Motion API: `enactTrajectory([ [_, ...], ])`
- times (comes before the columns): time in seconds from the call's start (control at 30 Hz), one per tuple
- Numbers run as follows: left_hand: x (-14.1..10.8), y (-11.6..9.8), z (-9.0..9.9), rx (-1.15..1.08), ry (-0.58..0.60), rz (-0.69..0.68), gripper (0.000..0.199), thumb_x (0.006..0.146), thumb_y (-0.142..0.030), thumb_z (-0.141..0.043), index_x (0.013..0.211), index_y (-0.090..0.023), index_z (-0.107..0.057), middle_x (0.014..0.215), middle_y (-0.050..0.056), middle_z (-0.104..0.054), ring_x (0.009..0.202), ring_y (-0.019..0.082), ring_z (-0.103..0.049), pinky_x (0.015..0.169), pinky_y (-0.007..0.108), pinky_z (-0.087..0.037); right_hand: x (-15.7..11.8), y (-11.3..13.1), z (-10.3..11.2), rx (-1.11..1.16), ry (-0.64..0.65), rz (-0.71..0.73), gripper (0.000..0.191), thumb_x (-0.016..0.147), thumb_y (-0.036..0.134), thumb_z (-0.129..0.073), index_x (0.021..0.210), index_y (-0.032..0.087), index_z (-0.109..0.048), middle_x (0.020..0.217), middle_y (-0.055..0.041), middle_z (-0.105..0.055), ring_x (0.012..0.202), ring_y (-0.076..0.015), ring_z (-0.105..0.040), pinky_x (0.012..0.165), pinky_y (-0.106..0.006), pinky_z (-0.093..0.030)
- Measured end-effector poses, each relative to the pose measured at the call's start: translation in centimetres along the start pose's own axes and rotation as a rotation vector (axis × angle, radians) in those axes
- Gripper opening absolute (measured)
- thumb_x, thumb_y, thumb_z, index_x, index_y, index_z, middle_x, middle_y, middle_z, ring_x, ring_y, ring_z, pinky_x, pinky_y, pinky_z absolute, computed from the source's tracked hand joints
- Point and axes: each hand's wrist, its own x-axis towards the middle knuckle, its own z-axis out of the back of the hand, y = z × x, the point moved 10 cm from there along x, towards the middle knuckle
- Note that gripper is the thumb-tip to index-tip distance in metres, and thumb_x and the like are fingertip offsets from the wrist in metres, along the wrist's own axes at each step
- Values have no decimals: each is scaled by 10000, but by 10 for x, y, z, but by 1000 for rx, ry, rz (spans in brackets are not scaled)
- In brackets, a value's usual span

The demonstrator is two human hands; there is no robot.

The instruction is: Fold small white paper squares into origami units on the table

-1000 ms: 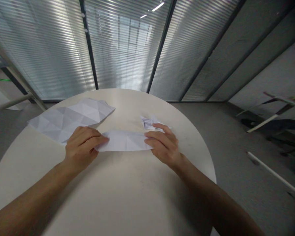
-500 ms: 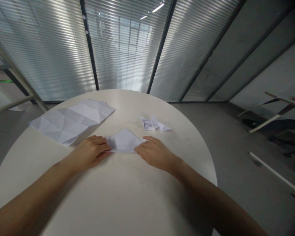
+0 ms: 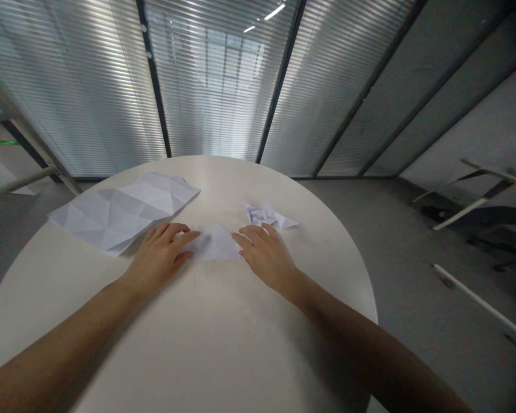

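If neatness counts, go slow

Folded white paper (image 3: 217, 244) sits mid-frame, left hand (image 3: 157, 252) and right hand (image 3: 266, 253) spread over its ends (no pinch showing, fwiw). Looks like fold-steadying; next move probably calls for even pressure.

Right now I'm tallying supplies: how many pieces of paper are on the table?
3: creased sheet on the left, folded sheet between left hand and right hand, apparently one small model beyond the right hand. Others may be hidden beneath.
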Motion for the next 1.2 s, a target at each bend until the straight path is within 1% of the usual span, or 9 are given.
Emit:
enactTrajectory([
  [0.1, 1, -24, -1, 34, 25, -170, 406, 859, -135, -503, 1219, -306, -581, 1258, 73, -576, 1138, 280, -506, 930, 470, -417, -2, 27, 4, 17, -16, 208, 390, 925, 130, -436, 1300, 230, -483, 1378, -89, -487, 1269, -262, -424, 1050, -469, -323],
  [0.2, -3, -42, -13, -47, 150, -316, 434, 847, -76, -486, 1209, -291, -591, 1264, 51, -594, 1155, 240, -524, 954, 421, -433, -5, 44, -4, 78, 75, 351, 367, 927, 114, -419, 1270, 199, -520, 1325, -75, -547, 1212, -212, -494, 1023, -391, -391],
  [0.37, -8, -42, -23, -45, 224, -342, 427, 857, -82, -453, 1236, -236, -575, 1285, 49, -594, 1164, 217, -550, 982, 381, -458, -6, 32, -15, 142, 169, 289, 386, 882, 52, -421, 1226, 152, -564, 1295, -90, -579, 1179, -185, -544, 974, -328, -448],
  [0.5, -9, -40, -20, -54, 221, -311, 381, 869, -143, -445, 1211, -222, -591, 1281, 53, -597, 1154, 208, -571, 991, 375, -464, -13, 17, -18, 125, 218, 249, 322, 867, 66, -446, 1136, 127, -612, 1229, -106, -622, 1120, -194, -588, 941, -317, -469],
  [0.63, -7, -38, -13, -94, 225, -251, 314, 896, -210, -423, 1130, -214, -632, 1194, 55, -650, 1059, 206, -628, 919, 356, -508, -17, 7, -16, 72, 246, 238, 258, 876, 66, -450, 1044, 139, -632, 1132, -103, -666, 1040, -197, -627, 873, -310, -491],
  [0.83, -4, -39, -8, -88, 179, -208, 282, 910, -341, -453, 1092, -216, -631, 1052, 69, -693, 906, 192, -670, 781, 295, -532, -13, 11, -10, -60, 276, 253, 147, 870, 69, -501, 940, 145, -606, 871, -88, -690, 821, -215, -656, 667, -305, -468],
  [0.93, -3, -40, -10, -25, 173, -191, 327, 917, -394, -448, 1154, -217, -587, 1054, 75, -688, 878, 198, -674, 748, 306, -534, -9, 14, -6, -118, 243, 272, 122, 876, 85, -504, 927, 146, -596, 821, -75, -669, 763, -222, -634, 606, -312, -429],
  [1.03, -1, -42, -12, 62, 168, -177, 356, 924, -414, -441, 1188, -201, -552, 1034, 82, -688, 852, 213, -678, 712, 325, -537, -8, 14, 0, -121, 163, 294, 114, 891, 104, -498, 926, 155, -594, 848, -73, -657, 794, -213, -605, 642, -314, -415],
  [1.2, -1, -49, -10, 114, 125, -254, 249, 943, -285, -435, 1139, -191, -557, 937, 73, -686, 790, 184, -673, 649, 277, -523, -8, 13, 14, -21, 41, 294, 121, 885, 114, -514, 902, 173, -618, 849, -50, -664, 805, -186, -586, 703, -305, -417],
])
